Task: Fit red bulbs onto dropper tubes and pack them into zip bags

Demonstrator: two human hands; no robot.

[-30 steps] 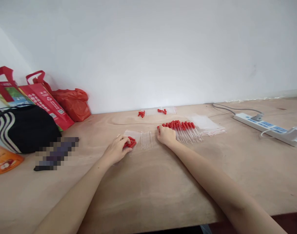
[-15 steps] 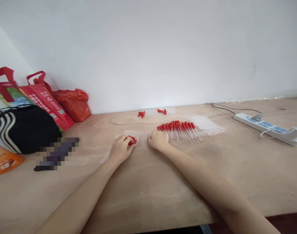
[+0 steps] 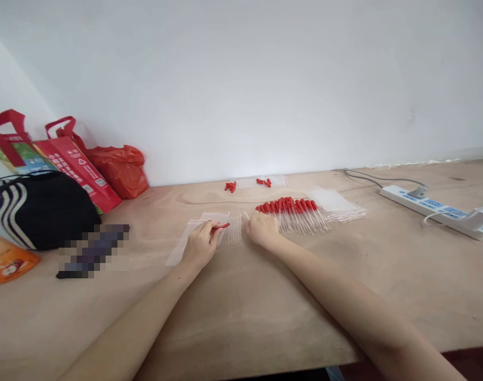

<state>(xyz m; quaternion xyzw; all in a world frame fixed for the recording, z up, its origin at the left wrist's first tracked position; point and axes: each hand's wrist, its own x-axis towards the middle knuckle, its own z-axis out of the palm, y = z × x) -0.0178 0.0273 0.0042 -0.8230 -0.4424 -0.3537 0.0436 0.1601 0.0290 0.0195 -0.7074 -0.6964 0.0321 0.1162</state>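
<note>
As left hand (image 3: 201,242) pinches a slim red cap (image 3: 225,226), right hand (image 3: 262,228) curled, grip unclear

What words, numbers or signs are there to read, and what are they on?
Red bag: white writing, too blurred to read; a triangle sign shows.
Orange pouch: some writing, cut off by the picture's edge and unreadable.
No word or number is clear enough to quote.

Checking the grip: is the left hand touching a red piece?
Touching: the head view shows the left hand pinching a red piece at its fingertips.
</note>
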